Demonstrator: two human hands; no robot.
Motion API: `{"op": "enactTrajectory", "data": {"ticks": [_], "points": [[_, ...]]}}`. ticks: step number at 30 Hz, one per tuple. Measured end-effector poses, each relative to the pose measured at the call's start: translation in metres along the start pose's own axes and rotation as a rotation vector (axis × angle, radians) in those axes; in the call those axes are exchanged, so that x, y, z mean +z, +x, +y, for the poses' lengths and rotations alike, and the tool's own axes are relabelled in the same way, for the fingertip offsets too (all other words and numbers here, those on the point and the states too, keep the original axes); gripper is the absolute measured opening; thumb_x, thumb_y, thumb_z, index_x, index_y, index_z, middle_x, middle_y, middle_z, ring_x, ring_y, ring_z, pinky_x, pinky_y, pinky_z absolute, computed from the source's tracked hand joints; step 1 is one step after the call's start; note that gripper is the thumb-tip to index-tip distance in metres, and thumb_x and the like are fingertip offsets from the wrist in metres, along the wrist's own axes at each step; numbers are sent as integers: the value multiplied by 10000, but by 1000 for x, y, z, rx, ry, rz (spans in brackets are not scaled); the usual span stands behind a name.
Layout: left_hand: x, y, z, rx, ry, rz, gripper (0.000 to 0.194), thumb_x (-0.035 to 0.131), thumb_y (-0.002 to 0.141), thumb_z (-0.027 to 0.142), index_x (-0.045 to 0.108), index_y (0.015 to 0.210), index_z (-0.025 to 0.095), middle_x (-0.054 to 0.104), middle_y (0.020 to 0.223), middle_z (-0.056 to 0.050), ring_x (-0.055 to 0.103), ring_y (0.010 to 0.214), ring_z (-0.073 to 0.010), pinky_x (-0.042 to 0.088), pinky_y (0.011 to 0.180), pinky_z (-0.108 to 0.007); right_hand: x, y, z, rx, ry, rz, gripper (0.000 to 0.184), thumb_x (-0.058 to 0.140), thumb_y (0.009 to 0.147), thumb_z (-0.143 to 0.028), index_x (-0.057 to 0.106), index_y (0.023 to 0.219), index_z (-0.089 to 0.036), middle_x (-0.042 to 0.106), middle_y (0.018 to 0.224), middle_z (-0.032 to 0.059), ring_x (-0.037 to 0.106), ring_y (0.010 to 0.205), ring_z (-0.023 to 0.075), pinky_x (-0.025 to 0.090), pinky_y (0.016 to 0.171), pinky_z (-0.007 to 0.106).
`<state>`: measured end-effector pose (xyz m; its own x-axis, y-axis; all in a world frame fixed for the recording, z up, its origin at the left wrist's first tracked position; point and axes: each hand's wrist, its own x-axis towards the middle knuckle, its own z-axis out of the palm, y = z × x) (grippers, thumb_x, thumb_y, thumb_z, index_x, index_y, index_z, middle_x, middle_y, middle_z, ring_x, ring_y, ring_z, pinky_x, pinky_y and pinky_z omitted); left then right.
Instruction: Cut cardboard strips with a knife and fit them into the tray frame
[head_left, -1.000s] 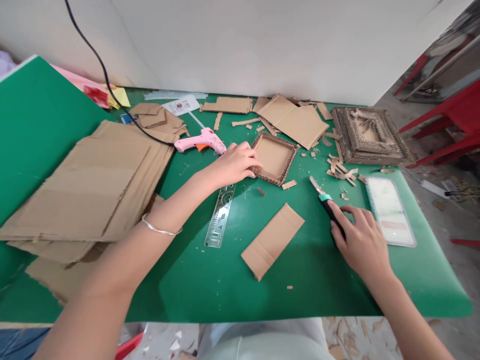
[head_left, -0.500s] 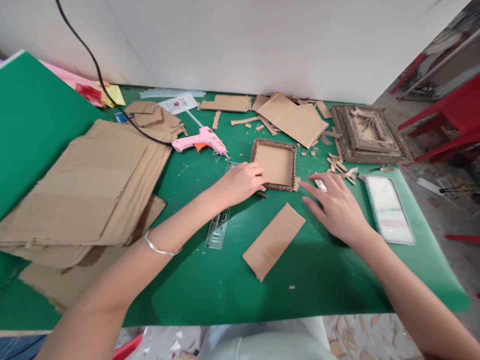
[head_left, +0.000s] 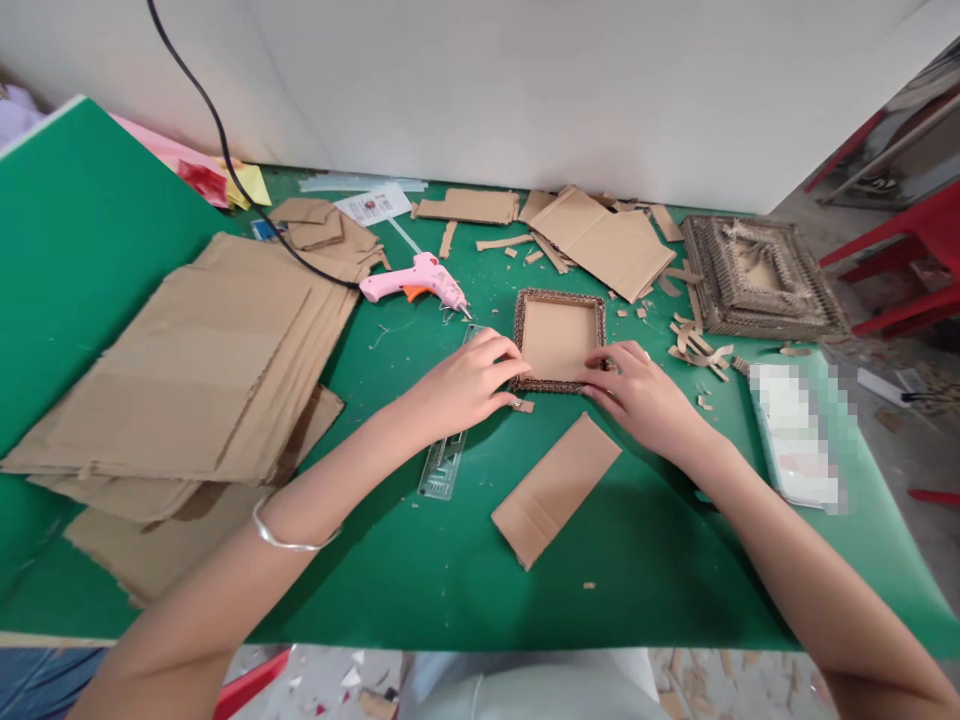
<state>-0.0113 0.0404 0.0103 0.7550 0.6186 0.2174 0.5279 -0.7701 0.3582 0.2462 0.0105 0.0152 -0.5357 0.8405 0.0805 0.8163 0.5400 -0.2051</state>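
Observation:
A small square cardboard tray (head_left: 559,338) with a ribbed rim lies on the green table (head_left: 420,580). My left hand (head_left: 465,385) grips its near left corner, fingers curled on the rim. My right hand (head_left: 637,395) holds its near right corner, fingertips on the rim. A clear plastic ruler (head_left: 444,462) lies under my left wrist. A flat cardboard strip (head_left: 556,487) rests just in front of both hands. The utility knife is out of sight, possibly under my right forearm.
A pink glue gun (head_left: 416,281) with a black cord lies behind the tray. Stacked cardboard sheets (head_left: 187,370) fill the left. A layered cardboard frame (head_left: 765,278) sits far right, a phone (head_left: 795,435) near it. Scraps litter the back; red chairs stand beyond the table's right edge.
My right hand let go of the knife and came left onto the tray. My left hand drew the tray nearer and squared it to me.

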Motion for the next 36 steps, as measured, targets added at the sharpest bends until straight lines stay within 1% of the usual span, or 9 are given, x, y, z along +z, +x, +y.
{"op": "enactTrajectory", "data": {"ticks": [6, 12, 18, 21, 24, 27, 29, 32, 36], "points": [[14, 5, 3, 8, -9, 3, 198, 573, 881, 130, 639, 1067, 125, 564, 1001, -89, 489, 1000, -214, 476, 870, -338, 1, 2, 0, -36, 46, 6, 304, 436, 939, -255, 696, 1082, -190, 589, 1082, 131, 455, 1042, 253, 469, 883, 416], [14, 6, 4, 2, 25, -4, 182, 532, 904, 133, 659, 1035, 137, 569, 980, -83, 483, 987, -213, 483, 839, -326, 3, 2, 0, -37, 62, 6, 315, 419, 942, -243, 690, 1099, -217, 578, 1094, 123, 441, 1042, 251, 453, 900, 431], [15, 5, 5, 11, 30, 12, 203, 484, 927, 136, 662, 1021, 116, 579, 977, -99, 481, 983, -218, 485, 849, -352, 4, 4, -1, -43, 137, 7, 288, 438, 929, -216, 691, 1067, -201, 592, 1049, 103, 440, 995, 232, 456, 889, 418], [16, 5, 6, 12, 25, 26, 199, 484, 924, 131, 661, 1013, 107, 580, 974, -104, 482, 980, -219, 481, 859, -358, 3, 4, -2, -39, 133, -22, 316, 422, 930, -207, 693, 1091, -204, 585, 1042, 113, 437, 986, 238, 453, 882, 424], [17, 5, 5, 4, 6, 52, 169, 509, 917, 145, 661, 981, 112, 569, 980, -100, 492, 974, -213, 480, 863, -356, 4, 3, -2, -40, 116, -47, 361, 392, 932, -186, 672, 1157, -226, 570, 1057, 119, 435, 993, 243, 450, 880, 434], [19, 5, 4, -6, -10, 72, 146, 525, 914, 161, 661, 957, 130, 560, 981, -91, 504, 966, -207, 487, 854, -358, 3, 2, -3, -40, 120, -45, 379, 386, 937, -190, 642, 1211, -242, 564, 1073, 119, 435, 1002, 244, 449, 879, 439], [19, 5, 4, -7, -13, 75, 140, 531, 910, 159, 661, 948, 122, 561, 976, -93, 506, 966, -208, 486, 856, -358, 2, 1, -2, -26, 125, -19, 346, 411, 941, -237, 657, 1183, -225, 568, 1073, 116, 434, 1010, 247, 445, 893, 439], [17, 5, 5, -10, -20, 65, 142, 534, 907, 155, 660, 944, 99, 562, 978, -101, 505, 975, -211, 478, 869, -353, -1, -1, 4, -1, 125, 22, 299, 452, 932, -300, 705, 1061, -205, 571, 1078, 115, 432, 1032, 257, 432, 922, 456], [15, 7, 6, -37, -39, 30, 141, 550, 900, 163, 659, 949, 88, 556, 997, -106, 513, 977, -211, 477, 874, -352, -3, -4, 16, -5, 176, 18, 291, 439, 935, -277, 712, 998, -198, 550, 1109, 114, 445, 1051, 246, 429, 939, 445]]}}
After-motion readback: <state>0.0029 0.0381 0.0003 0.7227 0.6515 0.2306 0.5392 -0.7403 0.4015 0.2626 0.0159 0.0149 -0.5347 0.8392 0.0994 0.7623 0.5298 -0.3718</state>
